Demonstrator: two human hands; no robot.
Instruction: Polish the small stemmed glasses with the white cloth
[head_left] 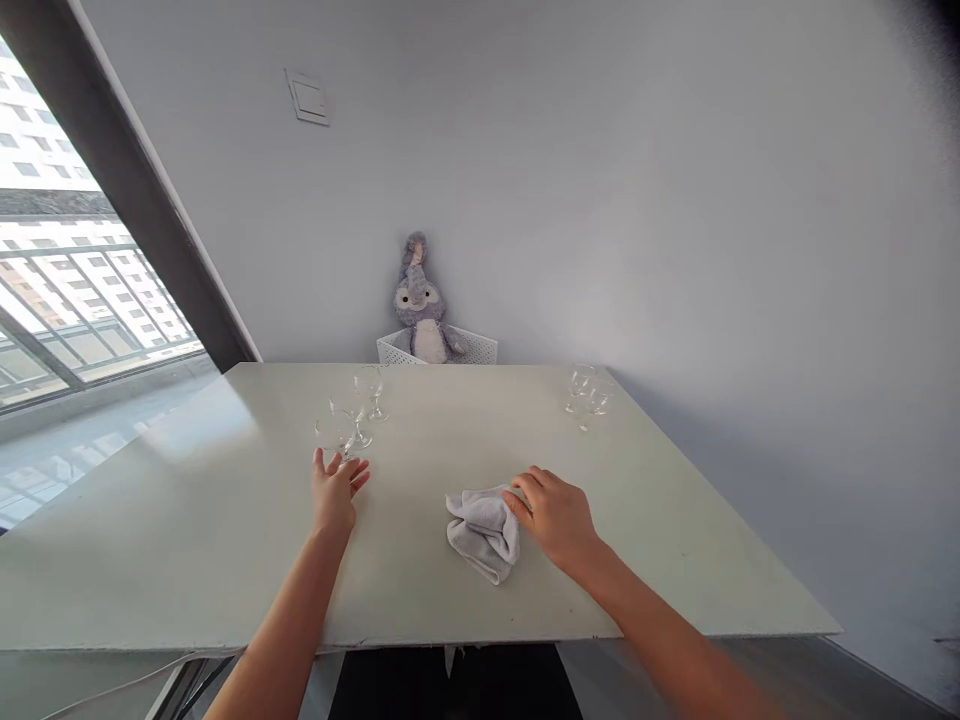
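On the left of the table, my left hand (pixel 335 492) has its fingers spread just at the base of the nearest clear stemmed glass (pixel 335 432). Whether the fingertips touch that glass cannot be made out. Two more stemmed glasses, a middle one (pixel 360 425) and a far one (pixel 370 385), stand behind it in a slanting row. A crumpled light grey cloth (pixel 484 532) lies near the front middle. My right hand (pixel 556 515) has its thumb and fingers closed on the cloth's upper right edge.
More clear glasses (pixel 583 385) stand close together at the table's far right. Beyond the back edge of the pale table (pixel 420 610), a plush toy (pixel 427 315) sits in a white perforated basket (pixel 480 347). Walls border the back and right; a window is on the left.
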